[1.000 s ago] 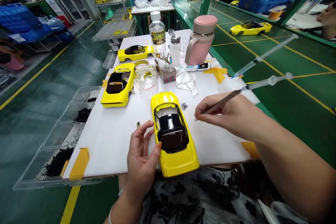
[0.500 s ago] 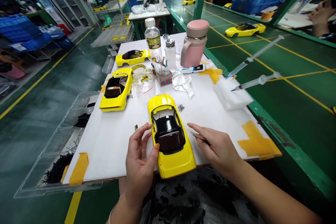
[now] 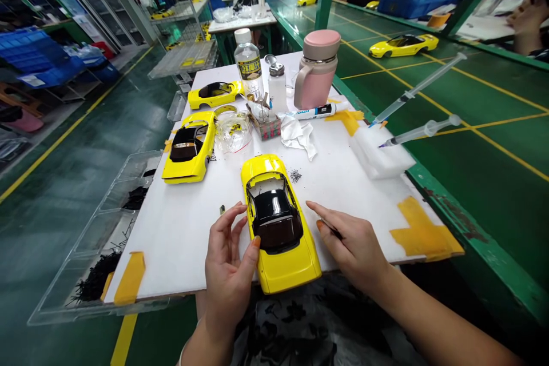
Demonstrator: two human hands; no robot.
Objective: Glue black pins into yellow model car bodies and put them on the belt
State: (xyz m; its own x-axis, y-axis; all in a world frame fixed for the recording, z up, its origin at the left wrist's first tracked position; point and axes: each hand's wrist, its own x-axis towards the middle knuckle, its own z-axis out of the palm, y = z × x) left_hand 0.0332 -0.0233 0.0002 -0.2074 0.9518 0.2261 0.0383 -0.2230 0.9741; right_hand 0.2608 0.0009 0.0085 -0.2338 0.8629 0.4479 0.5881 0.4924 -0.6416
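A yellow model car body [image 3: 289, 269] with a black roof and dark rear window lies on the white work board in front of me. My left hand [image 3: 229, 257] grips its left side, thumb on the edge and fingertips along the flank. Just right of the car, my right hand [image 3: 354, 240] is closed around slim dark tweezers [image 3: 332, 229], mostly hidden by the fingers, its index finger stretched toward the car. A small heap of tiny black parts [image 3: 295, 175] lies beyond that hand. Left of the car sits a tiny dark piece [image 3: 222, 209].
Two more yellow car bodies [image 3: 189, 168] stand at the back left. Behind are a plastic bag [image 3: 234, 134], a clear bottle [image 3: 249, 66], a pink mug [image 3: 317, 77] and crumpled tissue [image 3: 298, 137]. Two syringes [image 3: 422, 131] stick in white foam [image 3: 381, 157] at right.
My right thumb has shifted and now covers more of the tweezers, whose tip showed before. The car body and my left hand stay in place.
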